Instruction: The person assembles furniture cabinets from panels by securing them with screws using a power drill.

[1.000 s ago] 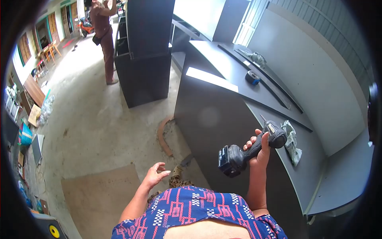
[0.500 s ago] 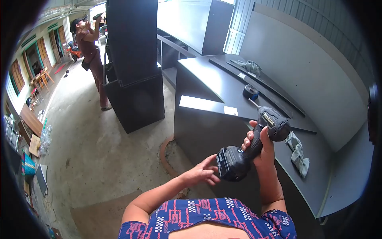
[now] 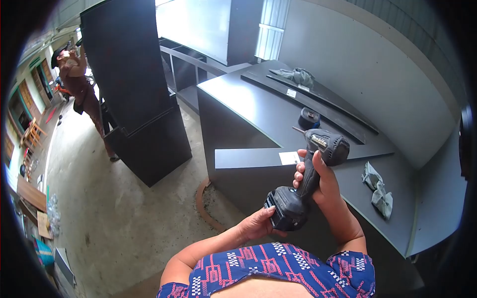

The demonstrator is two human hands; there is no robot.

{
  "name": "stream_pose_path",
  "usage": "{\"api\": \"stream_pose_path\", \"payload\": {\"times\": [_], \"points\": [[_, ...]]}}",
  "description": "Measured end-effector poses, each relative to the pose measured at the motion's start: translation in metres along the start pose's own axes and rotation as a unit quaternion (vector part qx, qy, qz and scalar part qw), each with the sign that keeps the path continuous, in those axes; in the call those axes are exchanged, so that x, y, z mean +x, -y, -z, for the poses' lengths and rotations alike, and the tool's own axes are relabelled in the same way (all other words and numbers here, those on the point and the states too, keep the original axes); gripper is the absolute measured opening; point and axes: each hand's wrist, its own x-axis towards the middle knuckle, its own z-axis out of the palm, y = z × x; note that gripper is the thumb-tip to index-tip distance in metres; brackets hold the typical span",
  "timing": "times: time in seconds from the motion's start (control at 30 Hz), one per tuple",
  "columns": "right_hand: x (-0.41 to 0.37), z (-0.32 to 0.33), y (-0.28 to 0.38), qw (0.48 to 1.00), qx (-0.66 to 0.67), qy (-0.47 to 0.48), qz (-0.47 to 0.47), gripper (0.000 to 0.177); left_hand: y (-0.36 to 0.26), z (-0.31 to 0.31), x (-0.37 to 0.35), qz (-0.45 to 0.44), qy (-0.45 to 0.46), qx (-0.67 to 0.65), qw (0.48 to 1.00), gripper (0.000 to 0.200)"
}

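Note:
A black cordless driver [image 3: 325, 146] is held upright by its handle in my right hand [image 3: 318, 180], its bit pointing to the upper left. At the driver's battery base, my left hand [image 3: 259, 222] has its thumb against the battery's left side; its fingertips go under the base, partly hidden. Behind the driver, a dark board [image 3: 248, 158] with a white label lies across the dark panel's edge [image 3: 238, 107]. A small black and blue object [image 3: 309, 117] sits on that panel just beyond the bit.
Grey cloths [image 3: 380, 191] and long dark strips [image 3: 318, 107] lie on the panel. A tall black cabinet [image 3: 126, 69] stands at the left, with another person [image 3: 77, 82] beyond it. A grey board [image 3: 357, 64] rises at the right. A curved brown strip [image 3: 201, 206] is on the floor.
My left hand has moved from just beside the battery to touching it. The view has turned to the right, and the driver sits slightly further left in it.

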Motion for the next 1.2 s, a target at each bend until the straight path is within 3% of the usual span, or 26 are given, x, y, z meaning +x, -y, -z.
{"api": "stream_pose_path", "payload": {"times": [0.17,0.27,0.77,1.2], "points": [[0.002,0.006,-0.001,0.998,-0.011,-0.055,-0.029,0.049,0.005,-0.012,-0.001,0.011,-0.029,-0.003,1.000,0.080],[0.003,0.005,0.000,0.996,-0.021,-0.082,-0.042,0.049,0.009,-0.008,-0.001,0.038,0.007,-0.072,0.997,0.070],[0.008,0.016,-0.015,0.980,-0.040,-0.194,-0.003,0.056,-0.015,0.004,0.003,0.143,0.022,-0.039,0.989,0.078],[0.004,-0.008,-0.006,0.983,-0.050,-0.178,0.012,0.061,-0.029,-0.005,-0.008,0.184,0.060,-0.060,0.979,0.073]]}}
